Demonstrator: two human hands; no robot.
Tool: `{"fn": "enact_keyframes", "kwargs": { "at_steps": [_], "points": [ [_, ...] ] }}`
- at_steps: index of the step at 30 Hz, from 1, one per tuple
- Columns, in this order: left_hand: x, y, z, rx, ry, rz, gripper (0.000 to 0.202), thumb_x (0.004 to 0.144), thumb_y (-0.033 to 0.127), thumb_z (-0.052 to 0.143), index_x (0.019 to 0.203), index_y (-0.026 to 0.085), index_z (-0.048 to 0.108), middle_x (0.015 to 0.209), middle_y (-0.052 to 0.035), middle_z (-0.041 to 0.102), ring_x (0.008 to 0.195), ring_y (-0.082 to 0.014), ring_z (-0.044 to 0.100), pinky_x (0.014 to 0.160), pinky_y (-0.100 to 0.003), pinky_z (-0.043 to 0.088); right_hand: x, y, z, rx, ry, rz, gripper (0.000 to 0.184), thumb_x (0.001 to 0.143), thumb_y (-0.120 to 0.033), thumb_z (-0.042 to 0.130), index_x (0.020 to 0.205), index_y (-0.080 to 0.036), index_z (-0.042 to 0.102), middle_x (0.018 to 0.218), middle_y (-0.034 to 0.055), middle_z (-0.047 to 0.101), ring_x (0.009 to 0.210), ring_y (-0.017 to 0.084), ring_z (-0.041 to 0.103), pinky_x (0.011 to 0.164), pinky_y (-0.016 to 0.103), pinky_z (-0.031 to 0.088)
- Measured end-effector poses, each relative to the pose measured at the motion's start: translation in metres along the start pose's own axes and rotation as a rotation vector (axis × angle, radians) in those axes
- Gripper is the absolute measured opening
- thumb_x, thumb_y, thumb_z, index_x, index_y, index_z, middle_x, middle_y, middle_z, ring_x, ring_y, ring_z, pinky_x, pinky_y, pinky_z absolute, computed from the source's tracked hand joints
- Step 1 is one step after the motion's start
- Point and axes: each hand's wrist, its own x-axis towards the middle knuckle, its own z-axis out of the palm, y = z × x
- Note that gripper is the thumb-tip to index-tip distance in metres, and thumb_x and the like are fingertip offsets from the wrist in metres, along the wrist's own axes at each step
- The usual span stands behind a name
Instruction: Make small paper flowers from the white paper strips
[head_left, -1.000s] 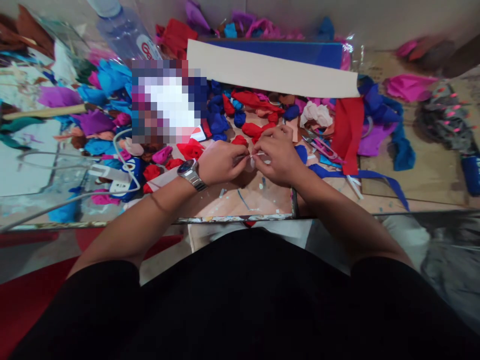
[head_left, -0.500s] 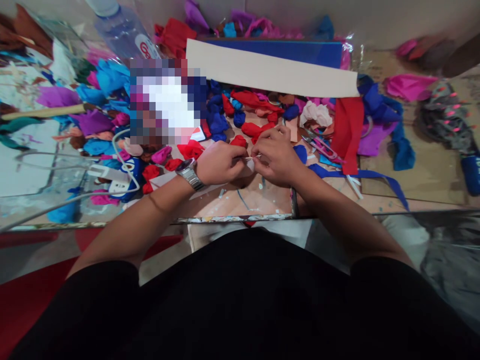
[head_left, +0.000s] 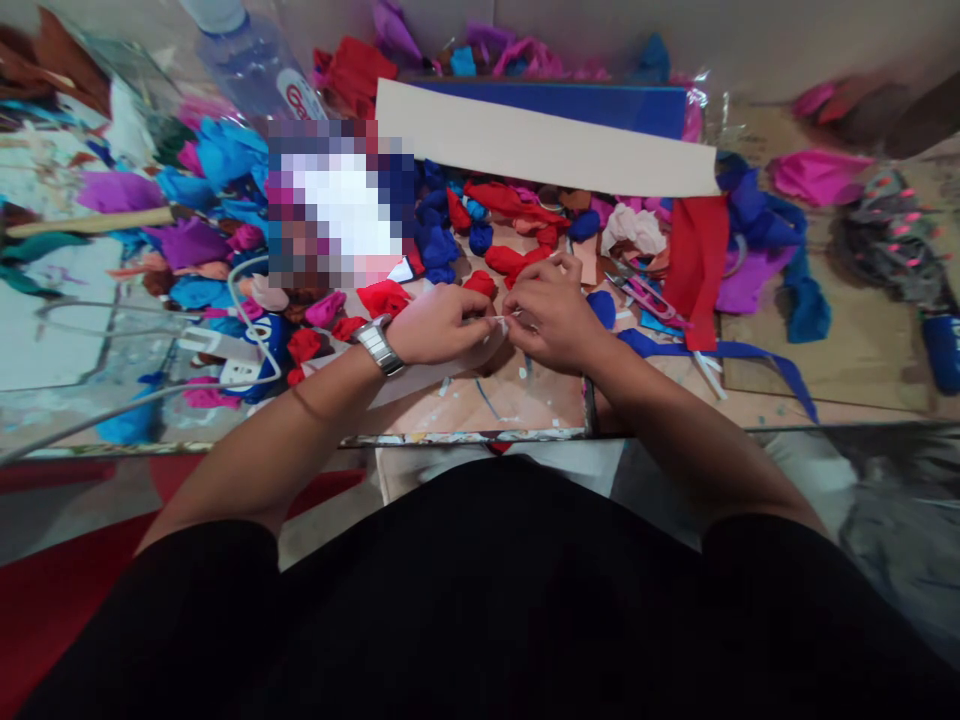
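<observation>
My left hand (head_left: 439,325), with a metal wristwatch (head_left: 374,343), and my right hand (head_left: 551,312) meet over the middle of the worktable (head_left: 510,395). Both are closed in a pinch on a small pale piece (head_left: 501,324) held between the fingertips; I cannot make out what it is. Small wrapped bundles of red cloth (head_left: 502,258) and blue cloth (head_left: 437,243) lie just beyond the hands.
A long cream and blue board (head_left: 547,135) lies across the back. Thread snips (head_left: 646,295), a red strip (head_left: 696,262) and a blue ribbon (head_left: 720,350) sit to the right. A water bottle (head_left: 251,60), cable (head_left: 240,300) and coloured scraps fill the left.
Both hands stay together in the same spot; the fingers have shifted slightly around the small pale piece, and my left wrist has turned a little.
</observation>
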Motion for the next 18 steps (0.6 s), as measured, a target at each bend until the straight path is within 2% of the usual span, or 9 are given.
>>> {"fn": "enact_keyframes", "kwargs": {
  "at_steps": [5, 13, 18],
  "points": [
    [-0.0006, 0.0007, 0.0003, 0.008, 0.047, 0.009, 0.031, 0.090, 0.038, 0.054, 0.068, 0.017, 0.062, 0.058, 0.0012, 0.053, 0.055, -0.0118, 0.039, 0.060, -0.031, 0.029, -0.0008, 0.0010, -0.0004, -0.014, 0.010, 0.006, 0.018, 0.099, -0.033, 0.057, 0.097, -0.023, 0.072, 0.098, 0.0061, 0.076, 0.114, 0.030, 0.057, 0.115, 0.059, 0.022],
    [-0.0002, -0.0002, -0.0008, -0.022, 0.022, 0.001, 0.033, 0.091, 0.041, 0.056, 0.070, 0.018, 0.067, 0.060, 0.0005, 0.058, 0.056, -0.0127, 0.044, 0.061, -0.031, 0.031, -0.0005, -0.0006, -0.0004, 0.001, 0.005, 0.030, 0.019, 0.099, -0.035, 0.057, 0.097, -0.023, 0.072, 0.098, 0.0060, 0.075, 0.112, 0.032, 0.058, 0.117, 0.063, 0.022],
    [0.0018, -0.0074, 0.0024, 0.058, 0.076, -0.023, 0.031, 0.093, 0.038, 0.056, 0.070, 0.019, 0.067, 0.060, -0.0005, 0.057, 0.056, -0.0146, 0.043, 0.060, -0.033, 0.028, -0.0010, 0.0022, -0.0014, -0.022, 0.169, 0.146, 0.025, 0.101, -0.036, 0.054, 0.113, -0.024, 0.073, 0.111, 0.0093, 0.076, 0.119, 0.036, 0.056, 0.118, 0.067, 0.021]
  ]
}}
